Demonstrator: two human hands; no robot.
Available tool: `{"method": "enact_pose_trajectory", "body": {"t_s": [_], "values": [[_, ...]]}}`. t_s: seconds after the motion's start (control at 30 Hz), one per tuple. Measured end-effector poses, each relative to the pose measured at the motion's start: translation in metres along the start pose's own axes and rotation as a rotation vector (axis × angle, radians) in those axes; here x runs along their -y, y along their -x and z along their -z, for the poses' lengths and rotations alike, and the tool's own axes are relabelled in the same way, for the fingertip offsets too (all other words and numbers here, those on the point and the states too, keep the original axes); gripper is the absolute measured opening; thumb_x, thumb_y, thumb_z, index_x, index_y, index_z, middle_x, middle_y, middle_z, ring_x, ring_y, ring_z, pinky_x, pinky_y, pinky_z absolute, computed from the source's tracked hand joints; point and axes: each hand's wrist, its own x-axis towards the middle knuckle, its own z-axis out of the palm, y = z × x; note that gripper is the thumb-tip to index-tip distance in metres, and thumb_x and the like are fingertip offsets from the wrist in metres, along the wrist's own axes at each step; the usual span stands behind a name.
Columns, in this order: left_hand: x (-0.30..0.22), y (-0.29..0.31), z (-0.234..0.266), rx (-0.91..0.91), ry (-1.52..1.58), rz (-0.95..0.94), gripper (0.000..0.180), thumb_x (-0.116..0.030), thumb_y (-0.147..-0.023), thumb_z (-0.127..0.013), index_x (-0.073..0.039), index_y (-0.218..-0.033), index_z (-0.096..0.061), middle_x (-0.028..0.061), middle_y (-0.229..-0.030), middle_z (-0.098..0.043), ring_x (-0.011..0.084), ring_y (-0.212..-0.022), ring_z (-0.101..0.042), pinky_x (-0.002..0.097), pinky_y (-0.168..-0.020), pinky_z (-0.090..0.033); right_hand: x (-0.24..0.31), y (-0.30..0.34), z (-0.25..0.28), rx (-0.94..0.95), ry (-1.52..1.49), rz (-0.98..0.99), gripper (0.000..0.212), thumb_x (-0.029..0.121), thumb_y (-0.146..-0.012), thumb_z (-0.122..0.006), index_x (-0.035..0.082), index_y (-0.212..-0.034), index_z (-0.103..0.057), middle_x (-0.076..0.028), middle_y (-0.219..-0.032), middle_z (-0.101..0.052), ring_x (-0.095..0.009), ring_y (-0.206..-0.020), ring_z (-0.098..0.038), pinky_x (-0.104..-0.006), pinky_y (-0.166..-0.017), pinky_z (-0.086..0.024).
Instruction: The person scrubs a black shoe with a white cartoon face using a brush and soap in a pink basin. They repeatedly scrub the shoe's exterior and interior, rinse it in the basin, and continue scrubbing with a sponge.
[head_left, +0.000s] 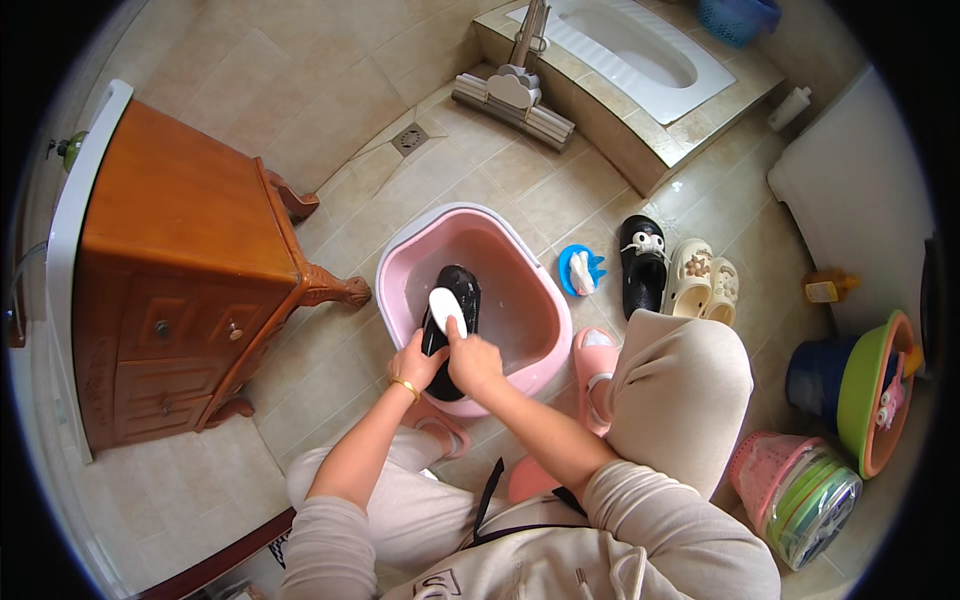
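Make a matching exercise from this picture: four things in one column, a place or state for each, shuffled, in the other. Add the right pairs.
Things
1. White oval-backed brush
2. Pink plastic basin
3. Brown wooden cabinet
4. Grey-and-white floor mop

Places and states
A. Standing on carved legs
B. Beside the tiled step of the white squat toilet
C. Gripped in the right hand
D. On the floor, beneath the glossy black shoe that the left hand holds

Pairs: 1-C, 2-D, 3-A, 4-B
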Motion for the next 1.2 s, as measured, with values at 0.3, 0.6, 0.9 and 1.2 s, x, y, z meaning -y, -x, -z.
{"method": "enact_pose_trajectory", "body": {"t_s": [0.3, 0.6, 0.9, 1.2], "values": [[-0.008, -0.001, -0.017, -0.063, -0.088, -0.14, 0.06, -0.052, -0.073, -0.065, -0.015, -0.12, -0.056, 0.0116, -0.078, -0.068, 0.0331, -0.079, -0.065, 0.0421, -0.073, -0.05, -0.074, -0.07, 0.01, -0.081, -0.114, -0.26, 0.047, 0.013, -0.091, -0.037, 0.009, -0.138, -0.036, -0.024, -0.093, -0.065, -0.039, -0.088, -0.064, -0.0467, -0.077, -0.051], [0.024, -0.034, -0.022, -0.105, 0.158, 0.167, 0.045, -0.048, -0.078, -0.061, -0.011, -0.103, -0.062, 0.0161, -0.087, -0.066, 0.0345, -0.086, -0.063, 0.0416, -0.075, -0.048, 0.006, 0.027, 0.003, 0.151, -0.057, -0.06, 0.063, 0.005, -0.079, -0.047, 0.009, -0.14, -0.033, -0.026, -0.09, -0.064, -0.038, -0.084, -0.065, -0.0474, -0.075, -0.051], [-0.026, -0.034, -0.028, 0.096, 0.262, 0.077, 0.054, -0.047, -0.082, -0.058, -0.005, -0.116, -0.057, 0.0201, -0.101, -0.065, 0.0341, -0.097, -0.062, 0.0384, -0.084, -0.046, -0.076, -0.066, -0.016, -0.093, -0.212, -0.39, 0.048, 0.02, -0.093, -0.036, 0.019, -0.141, -0.031, -0.024, -0.105, -0.062, -0.038, -0.097, -0.062, -0.0474, -0.083, -0.048], [-0.002, -0.069, -0.107, -0.013, 0.417, 0.283, 0.078, -0.062, -0.087, -0.042, 0.008, -0.119, -0.053, 0.0322, -0.12, -0.052, 0.0427, -0.115, -0.049, 0.0427, -0.099, -0.038, -0.125, -0.093, -0.032, -0.043, -0.858, -0.714, 0.058, 0.056, -0.08, -0.061, -0.002, -0.078, -0.059, -0.007, -0.055, -0.048, -0.02, -0.04, -0.044, -0.0348, -0.039, -0.037]]}}
